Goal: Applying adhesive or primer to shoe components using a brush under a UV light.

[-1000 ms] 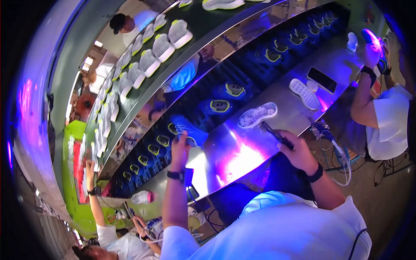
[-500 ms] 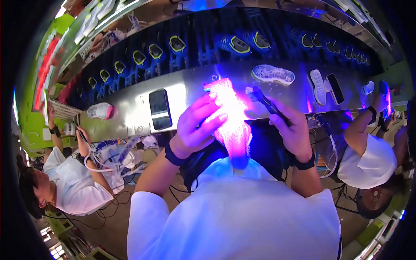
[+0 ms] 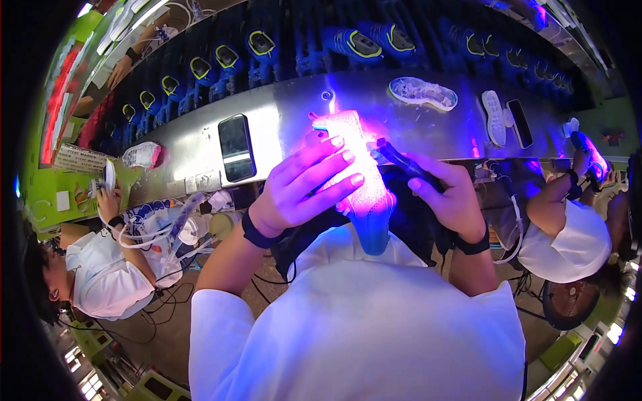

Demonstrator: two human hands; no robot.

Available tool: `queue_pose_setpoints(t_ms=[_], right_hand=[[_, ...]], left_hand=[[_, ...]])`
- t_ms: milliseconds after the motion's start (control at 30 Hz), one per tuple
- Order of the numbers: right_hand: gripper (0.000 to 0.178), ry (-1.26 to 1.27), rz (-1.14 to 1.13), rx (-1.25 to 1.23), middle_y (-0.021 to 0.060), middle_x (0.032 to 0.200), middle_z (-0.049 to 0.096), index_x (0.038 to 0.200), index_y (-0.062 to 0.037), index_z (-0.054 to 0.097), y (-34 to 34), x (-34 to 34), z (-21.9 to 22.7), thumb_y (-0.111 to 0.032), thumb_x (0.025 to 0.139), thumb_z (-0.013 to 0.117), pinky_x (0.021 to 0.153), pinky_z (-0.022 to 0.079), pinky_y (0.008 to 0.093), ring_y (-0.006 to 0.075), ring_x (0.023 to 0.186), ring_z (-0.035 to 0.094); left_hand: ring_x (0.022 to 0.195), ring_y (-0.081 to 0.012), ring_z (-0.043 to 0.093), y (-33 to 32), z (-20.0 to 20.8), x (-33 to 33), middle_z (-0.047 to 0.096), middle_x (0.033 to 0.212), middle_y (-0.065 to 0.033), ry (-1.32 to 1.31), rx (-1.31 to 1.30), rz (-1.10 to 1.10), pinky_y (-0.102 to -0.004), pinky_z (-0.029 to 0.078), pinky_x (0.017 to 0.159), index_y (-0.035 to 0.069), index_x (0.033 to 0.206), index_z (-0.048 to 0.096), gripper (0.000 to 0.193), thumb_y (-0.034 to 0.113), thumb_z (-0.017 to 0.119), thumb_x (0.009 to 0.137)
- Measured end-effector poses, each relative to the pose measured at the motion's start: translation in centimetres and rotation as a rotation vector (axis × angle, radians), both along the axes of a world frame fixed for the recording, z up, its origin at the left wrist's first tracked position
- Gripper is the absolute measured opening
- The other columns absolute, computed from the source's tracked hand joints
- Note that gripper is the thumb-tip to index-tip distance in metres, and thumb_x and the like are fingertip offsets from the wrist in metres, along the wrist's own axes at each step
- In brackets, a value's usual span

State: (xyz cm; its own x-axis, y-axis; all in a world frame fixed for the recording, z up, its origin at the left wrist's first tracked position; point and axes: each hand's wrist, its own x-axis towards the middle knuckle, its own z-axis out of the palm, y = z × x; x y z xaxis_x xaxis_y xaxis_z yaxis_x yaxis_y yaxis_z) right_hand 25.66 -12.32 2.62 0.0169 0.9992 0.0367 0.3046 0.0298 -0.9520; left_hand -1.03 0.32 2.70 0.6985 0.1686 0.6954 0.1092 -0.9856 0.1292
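A shoe (image 3: 361, 194) glows pink and violet under strong light in front of my chest, its narrow dark blue end pointing toward me. My left hand (image 3: 304, 184) grips it from the left, fingers laid across its side. In my right hand (image 3: 445, 194) is a black-handled brush (image 3: 401, 160). The brush head is at the shoe's right side; glare hides whether the bristles touch it.
A metal bench (image 3: 194, 144) carries a phone (image 3: 237, 147), a white sole (image 3: 422, 92), another sole (image 3: 493, 119) and a dark phone-like slab (image 3: 519, 123). Beyond runs a dark conveyor with several shoes (image 3: 262, 43). Co-workers sit left (image 3: 107, 267) and right (image 3: 568, 244).
The brush has moved left and down, against the shoe's side. The shoe has turned slightly, its narrow end shifting right. The bench appears a little higher in the view.
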Motion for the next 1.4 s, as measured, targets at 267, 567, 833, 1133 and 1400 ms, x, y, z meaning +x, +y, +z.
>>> queue_pose_setpoints(t_ms=[267,567,833,1133,1400], right_hand=[[0.042,0.178,0.042,-0.237,0.0034,0.092,0.068,0.133,-0.0026,0.065,-3.2,2.9,-0.6,-0.003,0.091,0.07,0.074,0.05,0.0263,0.0093,0.078,0.058],[0.043,0.2,-0.058,-0.207,0.0031,0.09,0.068,0.134,-0.0023,0.064,-3.1,4.6,-1.4,-0.004,0.091,0.07,0.074,0.05,0.0265,0.0103,0.078,0.059],[0.047,0.016,-0.073,-0.119,0.0066,0.097,0.073,0.134,-0.0047,0.064,-3.1,5.0,-1.1,-0.001,0.088,0.071,0.081,0.051,0.0277,0.0132,0.083,0.062],[0.043,0.301,-0.081,-0.28,0.0029,0.085,0.064,0.136,-0.0051,0.063,-3.1,3.4,-2.7,-0.007,0.093,0.069,0.069,0.049,0.0249,0.009,0.071,0.057],[0.042,0.124,-0.058,-0.232,0.0018,0.088,0.065,0.135,-0.0016,0.063,-2.1,2.1,-0.5,-0.007,0.094,0.068,0.07,0.049,0.0253,0.0093,0.074,0.058]], left_hand=[[0.12,-0.0321,0.064,0.7,-0.5,1.9,0.065,0.13,-0.0092,0.12,-0.06,0.023,-0.0485,0.053,0.104,0.016,0.119,0.073,0.037,0.013,0.07,0.083],[0.118,-0.0354,0.065,0.7,-1.3,4.6,0.067,0.125,-0.0128,0.09,-0.122,0.06,-0.0477,0.055,0.101,0.014,0.121,0.072,0.052,0.003,0.073,0.07],[0.114,-0.0352,0.067,0.2,-0.6,5.2,0.067,0.124,-0.0143,0.119,-0.208,0.134,-0.0459,0.057,0.096,0.011,0.122,0.071,0.053,0.006,0.073,0.069],[0.113,-0.0337,0.067,-0.3,-1.2,3.9,0.067,0.12,-0.0133,0.099,-0.253,0.184,-0.0447,0.057,0.094,0.011,0.122,0.071,0.053,0.004,0.071,0.07],[0.114,-0.0346,0.066,-0.4,-1.5,2.2,0.066,0.122,-0.0129,0.044,-0.272,0.234,-0.0434,0.057,0.093,0.013,0.122,0.071,0.057,0.002,0.073,0.066]])
